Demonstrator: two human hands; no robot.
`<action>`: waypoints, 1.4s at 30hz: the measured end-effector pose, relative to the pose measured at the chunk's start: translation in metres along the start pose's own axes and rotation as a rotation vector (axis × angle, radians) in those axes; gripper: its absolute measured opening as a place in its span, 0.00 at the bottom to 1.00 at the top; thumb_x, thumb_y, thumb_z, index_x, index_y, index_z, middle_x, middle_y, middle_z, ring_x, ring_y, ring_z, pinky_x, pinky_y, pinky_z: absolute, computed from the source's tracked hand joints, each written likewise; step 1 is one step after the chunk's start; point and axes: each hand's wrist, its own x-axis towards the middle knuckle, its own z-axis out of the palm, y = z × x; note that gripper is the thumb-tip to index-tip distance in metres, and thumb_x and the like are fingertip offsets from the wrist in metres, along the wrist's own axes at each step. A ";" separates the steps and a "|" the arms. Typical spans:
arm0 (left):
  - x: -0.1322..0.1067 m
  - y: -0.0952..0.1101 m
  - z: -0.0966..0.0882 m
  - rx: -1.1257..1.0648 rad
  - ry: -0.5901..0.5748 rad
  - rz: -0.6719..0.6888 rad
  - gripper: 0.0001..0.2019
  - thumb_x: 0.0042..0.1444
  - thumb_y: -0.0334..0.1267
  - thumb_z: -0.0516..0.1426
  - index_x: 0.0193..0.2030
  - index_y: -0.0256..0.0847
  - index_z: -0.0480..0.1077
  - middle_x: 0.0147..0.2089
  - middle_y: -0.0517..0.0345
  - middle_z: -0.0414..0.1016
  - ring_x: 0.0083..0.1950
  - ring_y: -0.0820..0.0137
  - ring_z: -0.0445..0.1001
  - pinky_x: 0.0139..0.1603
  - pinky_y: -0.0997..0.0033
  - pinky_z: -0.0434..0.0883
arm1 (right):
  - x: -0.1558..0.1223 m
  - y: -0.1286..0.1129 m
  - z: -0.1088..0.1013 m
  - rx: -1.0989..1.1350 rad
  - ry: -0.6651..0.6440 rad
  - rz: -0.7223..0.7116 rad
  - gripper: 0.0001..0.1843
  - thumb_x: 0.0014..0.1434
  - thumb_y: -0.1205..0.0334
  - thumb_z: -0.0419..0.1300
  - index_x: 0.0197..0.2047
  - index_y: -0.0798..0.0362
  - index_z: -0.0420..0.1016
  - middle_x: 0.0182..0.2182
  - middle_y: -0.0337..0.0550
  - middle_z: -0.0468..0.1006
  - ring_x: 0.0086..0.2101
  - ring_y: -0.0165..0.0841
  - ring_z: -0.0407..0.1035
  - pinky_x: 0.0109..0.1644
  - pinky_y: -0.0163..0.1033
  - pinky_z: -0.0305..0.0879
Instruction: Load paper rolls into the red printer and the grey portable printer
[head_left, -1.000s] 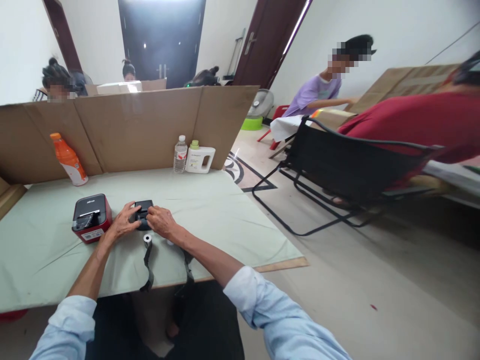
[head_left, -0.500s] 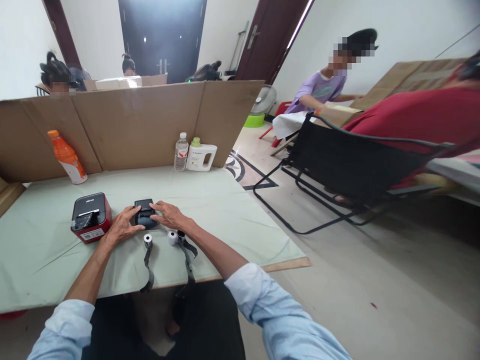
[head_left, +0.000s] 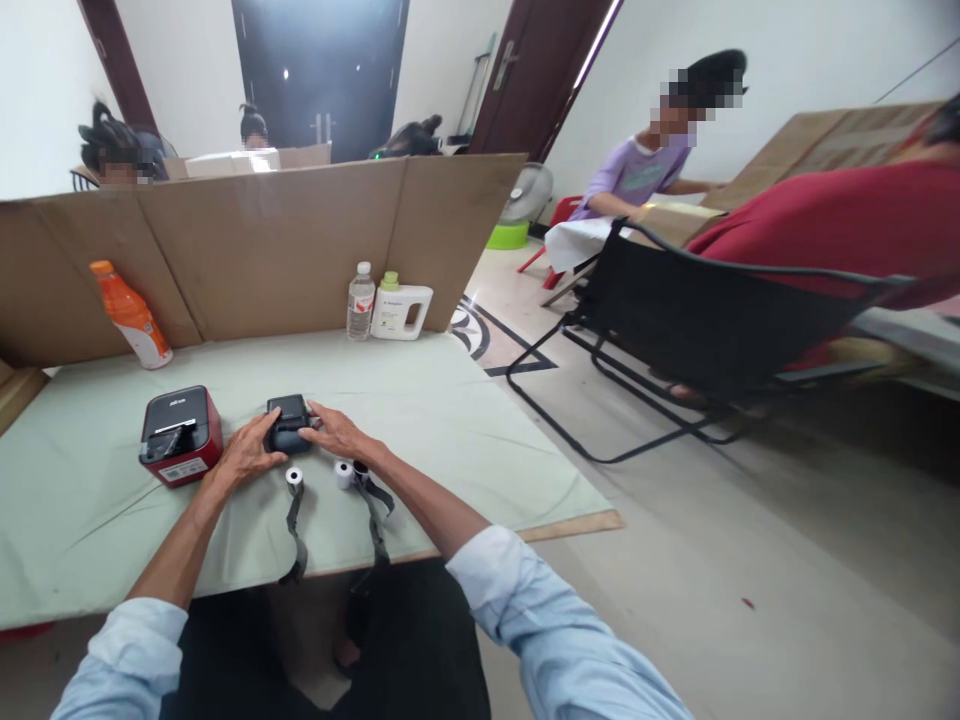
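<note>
A small black portable printer [head_left: 289, 422] rests on the table between my hands. My left hand [head_left: 246, 448] holds its left side, with the thumb at the near corner. On the opposite side, the fingers and thumb of my right hand [head_left: 335, 430] press against the casing. Close to my left hand stands a larger red and black label printer [head_left: 180, 436]. Just in front of the small printer, a white paper roll [head_left: 294, 478] trails a dark strip toward the table edge. A second paper roll [head_left: 344, 474] lies by my right forearm, beside more dark curled strips [head_left: 375, 515].
A cardboard partition [head_left: 277, 250] lines the far edge of the green-covered table [head_left: 480, 430]. Before it stand an orange bottle [head_left: 133, 318], a clear water bottle [head_left: 361, 303] and a white jug [head_left: 401, 311]. To the right are a black folding chair [head_left: 675, 320] and other people.
Both hands stay on the small printer, with slight shifts of the fingers along its sides. The whole view has moved a little; the rolls and bottles keep their places.
</note>
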 end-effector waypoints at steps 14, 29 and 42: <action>0.066 0.058 0.021 0.055 -0.084 0.103 0.46 0.50 0.44 0.67 0.76 0.44 0.57 0.68 0.42 0.70 0.66 0.45 0.72 0.65 0.53 0.69 | -0.033 0.013 -0.058 0.339 0.248 0.174 0.36 0.59 0.49 0.62 0.67 0.57 0.72 0.60 0.51 0.78 0.51 0.46 0.76 0.57 0.52 0.74; 0.120 0.118 0.081 0.097 -0.309 0.297 0.47 0.55 0.48 0.66 0.78 0.40 0.51 0.68 0.35 0.68 0.65 0.46 0.72 0.63 0.57 0.67 | -0.094 0.069 -0.087 0.309 0.510 0.322 0.38 0.56 0.43 0.60 0.62 0.61 0.76 0.54 0.54 0.82 0.48 0.47 0.77 0.54 0.54 0.75; -0.020 0.005 -0.148 0.051 0.434 -0.206 0.31 0.57 0.49 0.63 0.66 0.41 0.70 0.67 0.45 0.72 0.70 0.51 0.67 0.72 0.52 0.63 | -0.067 0.013 -0.069 -0.325 0.695 0.016 0.23 0.65 0.55 0.56 0.58 0.58 0.76 0.54 0.63 0.77 0.57 0.50 0.69 0.65 0.59 0.65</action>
